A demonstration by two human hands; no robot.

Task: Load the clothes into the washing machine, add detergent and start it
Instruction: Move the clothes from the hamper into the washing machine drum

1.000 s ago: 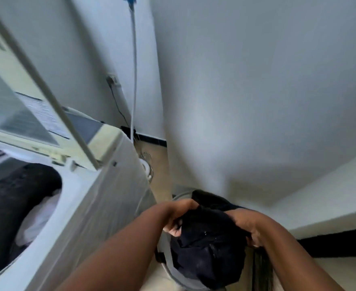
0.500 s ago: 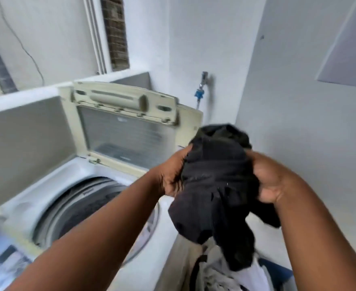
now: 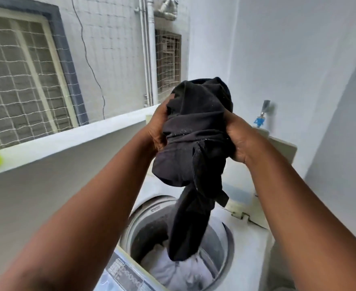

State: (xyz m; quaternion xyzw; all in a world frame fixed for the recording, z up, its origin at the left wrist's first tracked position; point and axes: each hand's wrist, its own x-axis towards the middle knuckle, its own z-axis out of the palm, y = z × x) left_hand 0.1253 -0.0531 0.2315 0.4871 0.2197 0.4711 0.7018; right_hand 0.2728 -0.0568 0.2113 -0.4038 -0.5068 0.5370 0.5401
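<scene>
at frame centre, my left hand (image 3: pixel 157 128) and right hand (image 3: pixel 239 141) clench a black garment (image 3: pixel 194 148); fingers hidden in cloth, its tail hanging into the washing machine (image 3: pixel 250 244) drum.

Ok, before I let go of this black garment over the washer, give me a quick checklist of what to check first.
1. Lid up, clear of the opening: ok.
2. Black garment gripped by left hand and right hand: ok.
3. Hanging tail above the drum, not the rim: ok.
4. Room left in the drum above the light clothes: ok.
5. Pockets emptied: cannot tell.
6. Detergent within reach: cannot tell, none in view.
</scene>
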